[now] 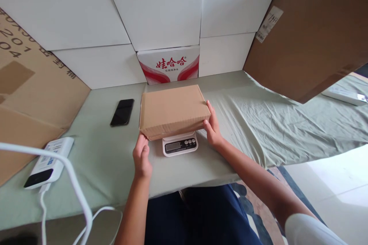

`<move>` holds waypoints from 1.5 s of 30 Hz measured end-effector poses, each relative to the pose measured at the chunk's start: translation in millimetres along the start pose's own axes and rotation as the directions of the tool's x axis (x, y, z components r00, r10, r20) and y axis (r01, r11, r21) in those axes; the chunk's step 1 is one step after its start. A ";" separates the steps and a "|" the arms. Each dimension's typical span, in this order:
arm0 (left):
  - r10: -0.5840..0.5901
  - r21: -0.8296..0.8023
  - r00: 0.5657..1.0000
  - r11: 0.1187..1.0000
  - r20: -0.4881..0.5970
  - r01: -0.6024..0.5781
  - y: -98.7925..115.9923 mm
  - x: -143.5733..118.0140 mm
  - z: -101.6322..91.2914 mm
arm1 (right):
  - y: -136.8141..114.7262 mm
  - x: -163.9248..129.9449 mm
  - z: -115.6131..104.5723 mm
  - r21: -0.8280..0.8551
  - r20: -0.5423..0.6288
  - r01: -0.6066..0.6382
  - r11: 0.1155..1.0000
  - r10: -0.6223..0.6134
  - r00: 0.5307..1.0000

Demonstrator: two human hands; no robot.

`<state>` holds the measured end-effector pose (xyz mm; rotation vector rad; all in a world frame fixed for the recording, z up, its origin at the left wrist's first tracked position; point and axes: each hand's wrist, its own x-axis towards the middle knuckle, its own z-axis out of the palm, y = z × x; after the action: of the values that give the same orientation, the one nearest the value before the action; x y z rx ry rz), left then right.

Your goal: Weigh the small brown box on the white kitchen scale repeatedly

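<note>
A closed brown cardboard box (pixel 174 109) is held between my two hands over a small white kitchen scale (pixel 180 144). Only the scale's front shows, with its dark display and buttons; the box hides the rest, so I cannot tell whether the two touch. My left hand (pixel 142 157) grips the box's near left corner, thumb bent, some fingers hidden beneath. At the near right corner, my right hand (pixel 212 125) has its thumb on the front and its fingers along the right side.
A black phone (pixel 122 112) lies left of the box. Farther left, a white power bank (pixel 50 162) is plugged into a white cable (pixel 77 187). White boxes (pixel 161 11) and a red-and-white carton (pixel 171 64) wall the back; large cardboard panels (pixel 313 26) flank the green cloth (pixel 241 103).
</note>
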<state>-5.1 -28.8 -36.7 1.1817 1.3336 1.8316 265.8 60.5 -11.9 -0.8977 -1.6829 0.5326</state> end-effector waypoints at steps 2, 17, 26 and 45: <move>-0.010 0.007 1.000 1.000 0.023 0.010 -0.2 0.3 -1.2 | -0.7 -0.2 -0.2 -0.001 -0.004 -0.015 1.000 0.015 1.000; -0.005 -0.010 1.000 1.000 0.005 0.005 3.7 1.6 -0.5 | 1.4 2.8 -2.3 0.058 -0.050 -0.040 0.998 0.043 0.998; 0.044 -0.045 0.997 0.998 -0.062 -0.047 15.3 6.9 6.2 | 4.2 12.9 -8.2 0.133 -0.217 -0.134 0.982 0.161 0.963; -0.057 0.002 0.998 0.998 -0.002 0.057 0.9 2.5 0.1 | -8.6 5.2 -3.2 0.165 -0.003 -0.092 0.982 0.093 0.996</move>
<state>-6.1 -27.0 -35.0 1.1315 1.3570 1.7921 265.7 59.0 -1.4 -0.8590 -1.5680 0.7188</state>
